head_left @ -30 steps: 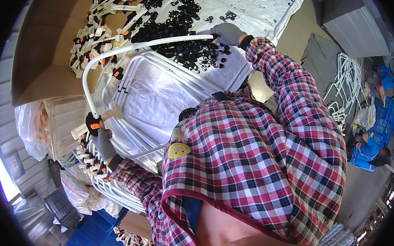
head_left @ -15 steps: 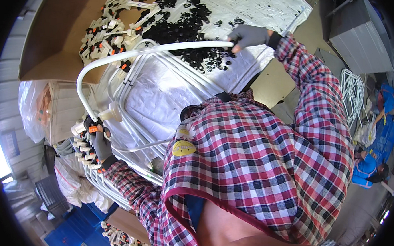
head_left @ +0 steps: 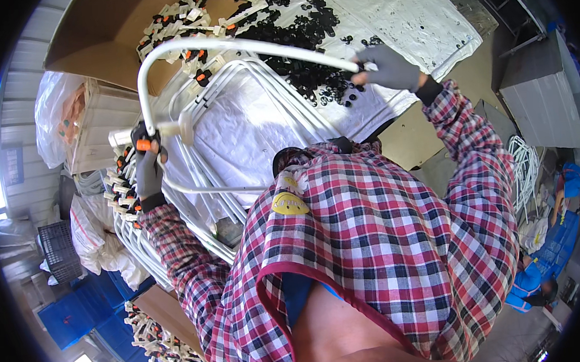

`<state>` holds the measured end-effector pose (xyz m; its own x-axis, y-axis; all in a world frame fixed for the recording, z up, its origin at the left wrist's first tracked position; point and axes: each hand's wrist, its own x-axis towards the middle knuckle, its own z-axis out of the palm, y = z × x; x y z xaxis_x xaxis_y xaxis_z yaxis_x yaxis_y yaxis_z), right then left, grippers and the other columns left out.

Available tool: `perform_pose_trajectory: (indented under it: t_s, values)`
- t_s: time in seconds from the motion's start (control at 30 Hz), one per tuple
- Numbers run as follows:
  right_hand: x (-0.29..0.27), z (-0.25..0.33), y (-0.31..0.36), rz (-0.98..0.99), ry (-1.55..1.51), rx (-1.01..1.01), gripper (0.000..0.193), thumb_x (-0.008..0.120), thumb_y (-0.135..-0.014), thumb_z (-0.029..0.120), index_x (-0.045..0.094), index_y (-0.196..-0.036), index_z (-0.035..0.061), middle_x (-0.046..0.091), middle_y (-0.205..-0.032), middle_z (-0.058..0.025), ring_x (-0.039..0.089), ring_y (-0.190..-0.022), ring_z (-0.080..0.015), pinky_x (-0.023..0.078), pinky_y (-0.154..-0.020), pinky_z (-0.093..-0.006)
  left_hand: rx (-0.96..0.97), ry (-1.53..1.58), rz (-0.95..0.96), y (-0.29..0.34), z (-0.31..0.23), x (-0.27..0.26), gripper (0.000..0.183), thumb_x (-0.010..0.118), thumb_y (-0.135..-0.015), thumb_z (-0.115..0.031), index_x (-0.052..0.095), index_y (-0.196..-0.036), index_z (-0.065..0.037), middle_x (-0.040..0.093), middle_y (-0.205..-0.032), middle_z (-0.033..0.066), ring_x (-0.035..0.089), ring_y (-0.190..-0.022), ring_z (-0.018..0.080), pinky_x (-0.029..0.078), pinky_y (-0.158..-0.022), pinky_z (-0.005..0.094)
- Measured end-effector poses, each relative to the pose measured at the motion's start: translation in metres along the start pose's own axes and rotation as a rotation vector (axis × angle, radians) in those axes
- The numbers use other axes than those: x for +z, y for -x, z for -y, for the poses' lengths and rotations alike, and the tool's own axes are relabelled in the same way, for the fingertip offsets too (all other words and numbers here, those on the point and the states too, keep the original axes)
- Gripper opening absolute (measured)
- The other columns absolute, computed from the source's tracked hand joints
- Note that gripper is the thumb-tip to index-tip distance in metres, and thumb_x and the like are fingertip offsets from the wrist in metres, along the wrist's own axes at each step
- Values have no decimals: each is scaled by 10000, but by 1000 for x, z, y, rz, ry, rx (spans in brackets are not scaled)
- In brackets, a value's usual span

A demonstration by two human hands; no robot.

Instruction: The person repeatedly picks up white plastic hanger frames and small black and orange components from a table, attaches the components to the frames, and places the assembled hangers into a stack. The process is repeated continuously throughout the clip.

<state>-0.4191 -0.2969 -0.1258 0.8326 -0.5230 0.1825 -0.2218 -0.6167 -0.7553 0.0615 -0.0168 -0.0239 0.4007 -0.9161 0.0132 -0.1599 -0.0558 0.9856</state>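
Observation:
A bent white metal tube frame (head_left: 230, 45) is raised between my gloved hands. My left hand (head_left: 148, 172) is closed round its left side, at a black fitting with an orange part (head_left: 144, 144). A cream plastic piece (head_left: 125, 137) sticks out beside that fitting. My right hand (head_left: 392, 67), in a grey glove, is closed at the tube's far right end. Something small and black shows at its fingertips, perhaps a cap on the tube end. Below the raised frame, several similar white tube frames (head_left: 266, 94) lean together over a white sheet (head_left: 235, 131).
Many small black plastic parts (head_left: 301, 23) lie spread on the sheet. A cardboard box (head_left: 99, 40) at the far left stands by a heap of cream fittings (head_left: 183, 23). Finished-looking frames with fittings (head_left: 123, 190) stack at left. A grey cabinet (head_left: 541, 89) and people in blue (head_left: 531, 286) are at right.
The view has shifted somewhat. Both hands still hold the frame; its right end now slopes down more, and my left hand sits higher in the picture.

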Motion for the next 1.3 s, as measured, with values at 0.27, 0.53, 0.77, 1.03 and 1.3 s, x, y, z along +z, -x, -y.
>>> perform_pose_trajectory:
  t_s: [0.27,0.53,0.77,1.03,1.3]
  values:
    - [-27,104,-108,-457,391,111,355,728,-835,390,687,-1079,135,675,-905,-58,649,-819,-268,482,-689,-389,-60,-169,276,-52,-66,105,535,678,-891,-240,521,-1376,-76,545,-922,-48,468,-681,38,382,-573,184]
    - [-25,142,-142,-220,820,-759,202,630,-738,302,576,-647,130,557,-578,-68,612,-613,-257,472,-638,-390,-238,-167,625,-79,-82,160,662,730,-846,-275,454,-1396,-30,557,-975,-11,534,-766,79,453,-666,235]
    - [-27,112,-119,-339,746,-537,230,694,-663,361,608,-676,148,587,-621,-67,601,-633,-287,459,-653,-423,-48,-102,782,-97,-60,191,873,809,-799,-260,350,-1520,-84,500,-1413,32,476,-1226,155,369,-1050,280]
    - [35,18,-33,-788,570,-336,563,789,-768,171,570,-1286,201,533,-1381,-49,542,-1216,-299,479,-947,-405,125,-103,802,-100,-58,217,764,824,-782,-112,446,-1444,-67,591,-1253,20,531,-1147,129,423,-996,279]
    - [161,-130,51,-611,-31,623,203,670,-845,243,721,-981,102,695,-889,-140,672,-822,-314,520,-736,-392,-38,65,831,-118,-29,198,978,841,-671,-495,435,-1437,-44,589,-1295,130,520,-1239,214,321,-1117,348]
